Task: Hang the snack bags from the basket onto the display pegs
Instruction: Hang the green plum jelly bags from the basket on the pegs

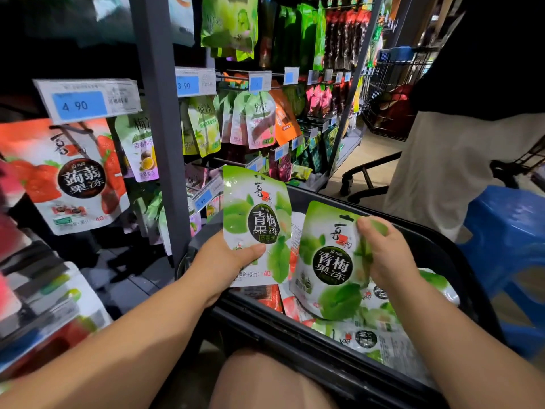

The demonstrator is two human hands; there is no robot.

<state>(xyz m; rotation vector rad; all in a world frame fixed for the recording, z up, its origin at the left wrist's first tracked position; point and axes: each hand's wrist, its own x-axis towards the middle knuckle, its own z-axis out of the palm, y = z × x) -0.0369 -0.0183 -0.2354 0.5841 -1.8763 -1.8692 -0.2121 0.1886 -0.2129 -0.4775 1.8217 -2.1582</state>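
**Two Green Pouches Held Over the Basket**

Biggest is the display rack (159,113), its pegs (233,77) crowded with hanging snacks. Below it sits the black basket (283,330), with more bags loose inside. The left grip (227,258) pinches the left bag (256,214) by its lower edge, over the basket's left rim. The right grip (383,255) curls round the right bag (327,261) above the pile. Both look light, soft and glossy, so probably slippery. Holding near the top, beside the hang slot (346,217), should steer best.

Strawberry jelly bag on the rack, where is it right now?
In the head view the strawberry jelly bag hangs at the left, under the blue 4.90 price tag, left of the grey rack post.
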